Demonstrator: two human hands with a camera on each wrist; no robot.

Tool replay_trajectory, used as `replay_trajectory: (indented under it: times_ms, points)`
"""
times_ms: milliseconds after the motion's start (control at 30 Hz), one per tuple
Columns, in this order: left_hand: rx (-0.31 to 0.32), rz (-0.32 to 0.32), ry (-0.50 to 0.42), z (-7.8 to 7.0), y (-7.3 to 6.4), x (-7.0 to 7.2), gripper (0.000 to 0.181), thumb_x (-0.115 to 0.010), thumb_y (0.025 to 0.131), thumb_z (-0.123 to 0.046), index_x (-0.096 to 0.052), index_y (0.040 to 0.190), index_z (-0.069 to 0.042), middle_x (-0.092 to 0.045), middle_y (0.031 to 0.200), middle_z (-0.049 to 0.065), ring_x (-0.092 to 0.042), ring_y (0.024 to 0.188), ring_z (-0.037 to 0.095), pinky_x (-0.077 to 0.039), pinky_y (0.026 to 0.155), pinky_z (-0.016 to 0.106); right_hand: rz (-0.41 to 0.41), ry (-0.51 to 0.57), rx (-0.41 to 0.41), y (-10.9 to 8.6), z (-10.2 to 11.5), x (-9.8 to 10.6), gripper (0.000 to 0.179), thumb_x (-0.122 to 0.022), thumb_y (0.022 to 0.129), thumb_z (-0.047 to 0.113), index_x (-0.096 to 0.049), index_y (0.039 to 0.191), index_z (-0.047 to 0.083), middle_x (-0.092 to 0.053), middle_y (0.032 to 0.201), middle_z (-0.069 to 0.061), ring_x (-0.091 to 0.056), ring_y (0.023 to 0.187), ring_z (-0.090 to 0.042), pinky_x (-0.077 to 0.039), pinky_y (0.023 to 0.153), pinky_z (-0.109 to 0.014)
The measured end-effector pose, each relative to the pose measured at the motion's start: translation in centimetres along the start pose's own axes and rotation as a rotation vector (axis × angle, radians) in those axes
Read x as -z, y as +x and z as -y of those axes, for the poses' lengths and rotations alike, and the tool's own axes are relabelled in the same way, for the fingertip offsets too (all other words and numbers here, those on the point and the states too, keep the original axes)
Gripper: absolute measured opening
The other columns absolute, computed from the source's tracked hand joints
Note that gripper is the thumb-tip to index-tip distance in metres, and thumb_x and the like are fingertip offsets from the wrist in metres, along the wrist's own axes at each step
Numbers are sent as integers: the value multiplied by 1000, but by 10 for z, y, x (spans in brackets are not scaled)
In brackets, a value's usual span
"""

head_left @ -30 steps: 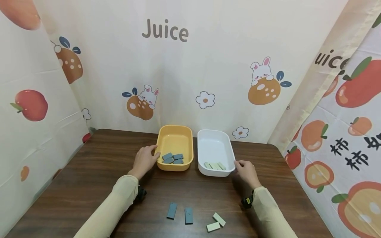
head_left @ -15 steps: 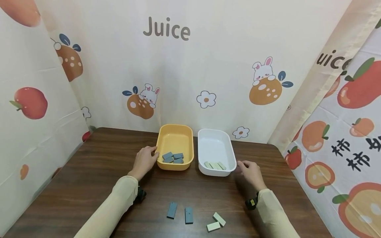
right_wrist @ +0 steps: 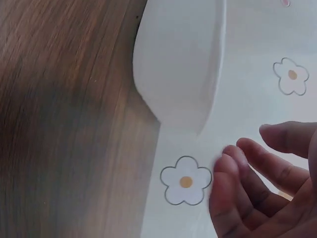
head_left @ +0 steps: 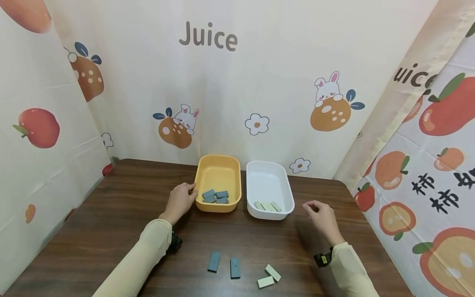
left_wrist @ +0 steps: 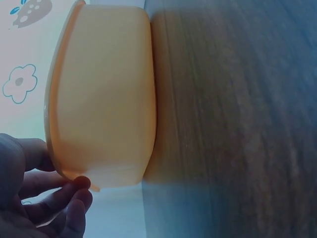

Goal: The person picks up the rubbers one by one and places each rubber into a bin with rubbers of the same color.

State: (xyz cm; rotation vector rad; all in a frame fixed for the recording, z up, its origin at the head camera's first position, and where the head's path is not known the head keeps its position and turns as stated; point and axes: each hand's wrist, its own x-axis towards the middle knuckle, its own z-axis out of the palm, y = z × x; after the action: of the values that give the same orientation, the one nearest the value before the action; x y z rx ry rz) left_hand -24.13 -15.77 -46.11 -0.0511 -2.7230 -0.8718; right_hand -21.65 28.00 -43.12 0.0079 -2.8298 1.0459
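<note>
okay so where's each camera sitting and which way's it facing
Head: on the head, looking forward and down at the table; left hand, right hand and sleeves show.
Left wrist: worn there, facing the yellow tray from outside; left hand shows at its rim.
Right wrist: worn there, facing the white tray; right hand shows, apart from it.
Head and left wrist share the yellow tray.

Yellow bin (head_left: 219, 175): moulded plastic by the look, smooth, low sheen inside, outer wall nearly matt. White bin (head_left: 268, 181): same plastic look, smooth, soft gloss. Tabletop (head_left: 122, 202): dark wood grain, faintly satin. Blue-grey blocks (head_left: 235, 268): matt faces, material unclear. Pale green blocks (head_left: 265, 282): matt, smooth-looking. Backdrop (head_left: 230, 82): printed cloth, matt, lightly creased at the sides. Sleeves (head_left: 137, 255): soft matt cloth.
</note>
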Motion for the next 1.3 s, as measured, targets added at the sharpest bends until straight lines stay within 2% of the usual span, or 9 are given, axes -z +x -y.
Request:
replay_trajectory:
  times_ms: [100,200,333,467,600,733,967,1133,1300]
  points:
    - [8,4,-7,1,-1,0,35,-62,92,-18,-66,123,-1,-69,100,15,-52,66,20,-44,60,32,19,-31,40,-5,3,0,25,-61,95,20,-71,106,0,-70,89,-13,-55,73,-15,-45,62,-25]
    - [11,9,-14,1,-1,1,35,-61,93,-17,-66,124,-2,-68,98,15,-47,60,18,-39,55,28,86,-32,84,-11,5,-2,20,-64,93,19,-71,104,3,-71,91,-10,-56,76,-15,-46,64,-26]
    - [11,12,-18,1,-1,2,35,-61,93,-17,-66,124,-2,-68,98,15,-46,59,17,-37,54,27,183,-17,153,-18,10,-6,20,-68,90,18,-71,104,4,-71,93,-6,-57,77,-13,-48,65,-24]
    - [23,16,-25,1,-1,1,36,-61,93,-18,-65,125,-3,-68,98,15,-46,60,18,-38,55,27,232,-2,227,-25,13,-12,19,-71,88,16,-71,102,4,-68,91,-2,-57,78,-7,-49,66,-22]
    - [32,16,-30,2,-1,0,36,-61,93,-19,-64,126,-3,-67,96,15,-46,60,18,-39,55,27,306,2,338,-31,14,-18,18,-72,85,10,-71,102,3,-67,93,-6,-57,77,-4,-50,67,-22]
    - [32,15,-29,2,-1,-1,36,-61,93,-18,-65,126,-3,-67,94,15,-46,60,18,-38,55,27,422,-17,431,-37,15,-23,25,-74,82,9,-69,106,2,-66,99,-11,-58,80,-9,-50,67,-23]
    - [24,15,-32,3,-1,-1,36,-61,93,-18,-64,126,-3,-65,89,14,-45,58,18,-38,53,27,611,-5,453,-49,20,-32,38,-78,77,11,-67,113,3,-61,97,-7,-53,75,-4,-46,63,-21]
    - [25,15,-25,2,-1,-1,36,-61,93,-18,-65,125,-3,-65,89,14,-46,59,18,-38,54,27,670,-15,477,-57,24,-40,43,-81,73,12,-69,113,4,-57,93,-3,-53,74,-5,-46,64,-20]
    - [29,16,-17,2,-1,-1,36,-61,93,-19,-65,126,-3,-65,89,13,-46,59,18,-38,54,27,721,-57,489,-65,28,-45,43,-82,72,13,-70,113,13,-52,91,1,-50,74,-2,-44,65,-18]
